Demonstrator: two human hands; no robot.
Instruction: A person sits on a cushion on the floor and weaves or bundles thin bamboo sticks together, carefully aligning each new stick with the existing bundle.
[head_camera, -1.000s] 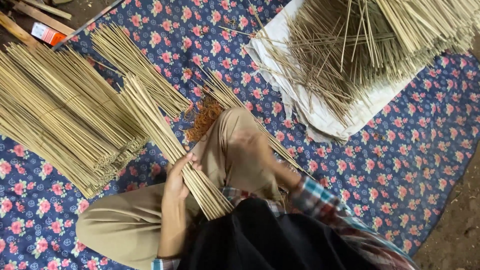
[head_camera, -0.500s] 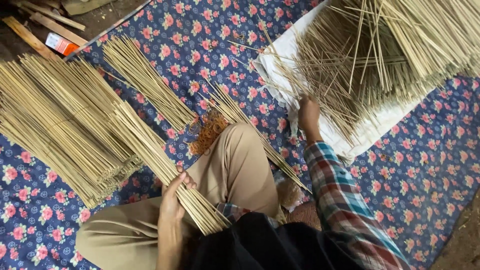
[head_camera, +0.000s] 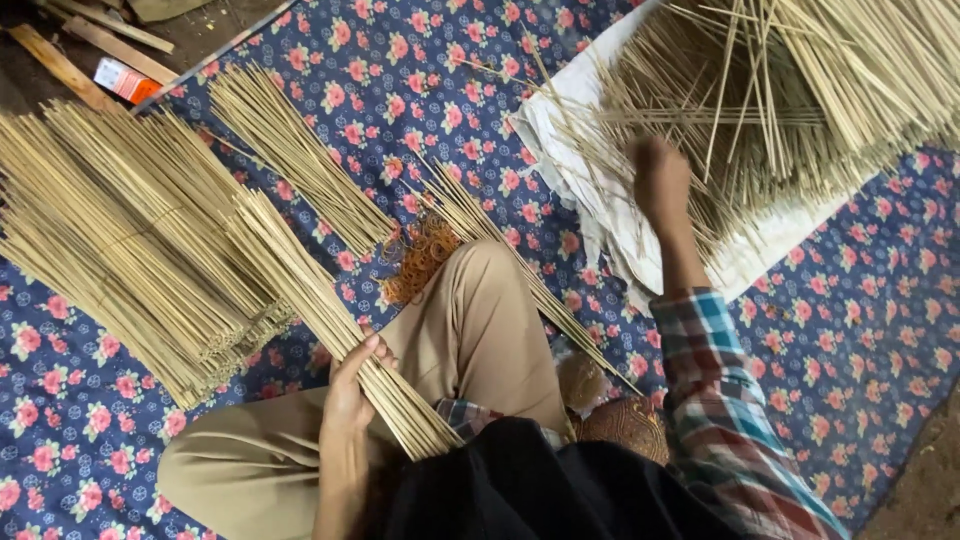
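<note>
I sit cross-legged on a blue floral cloth (head_camera: 420, 70). My left hand (head_camera: 352, 385) grips a long bundle of thin bamboo sticks (head_camera: 330, 320) that lies slanted across my tan trouser leg. My right hand (head_camera: 660, 180) reaches forward into a loose heap of sticks (head_camera: 800, 110) on a white sheet (head_camera: 570, 130); its fingers are blurred and sunk among the sticks. A pile of orange rubber bands (head_camera: 420, 260) lies just beyond my knee.
Large tied bundles of sticks (head_camera: 120, 230) are stacked at the left. A smaller bundle (head_camera: 290, 150) lies beside them and another (head_camera: 500, 250) runs past my knee. Wooden slats (head_camera: 70, 65) and a small orange box (head_camera: 125, 80) lie at the far left on bare ground.
My right hand left the bundle on my lap and reached forward and right into the loose heap. My left hand kept its hold on the bundle.
</note>
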